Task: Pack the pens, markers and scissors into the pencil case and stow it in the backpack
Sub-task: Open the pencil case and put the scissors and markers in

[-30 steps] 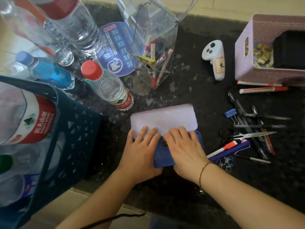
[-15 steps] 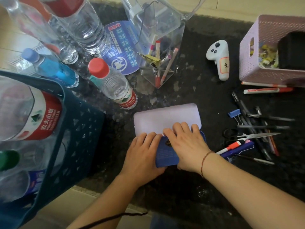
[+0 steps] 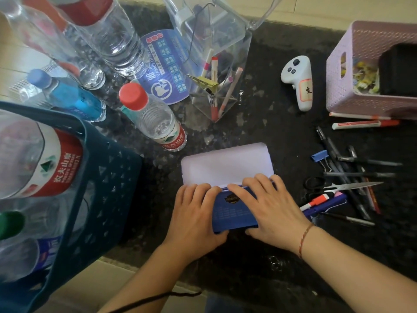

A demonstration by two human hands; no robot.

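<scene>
Saw both hands flat, palms down, on blue pencil case (image 3: 234,213) at near counter edge: left hand (image 3: 194,218) gripping left end, right hand (image 3: 270,208) pressing top. Lavender flap (image 3: 225,164) open behind. Scissors (image 3: 338,187), pens (image 3: 361,168) loose at right.

Dark speckled countertop (image 3: 270,136) carrying open blue pencil case (image 3: 234,211), scissors (image 3: 343,187) among loose pens (image 3: 361,168), white controller (image 3: 297,82), pink basket (image 3: 361,64), clear container (image 3: 216,64), red-capped bottle (image 3: 153,118), blue crate (image 3: 97,190).
</scene>
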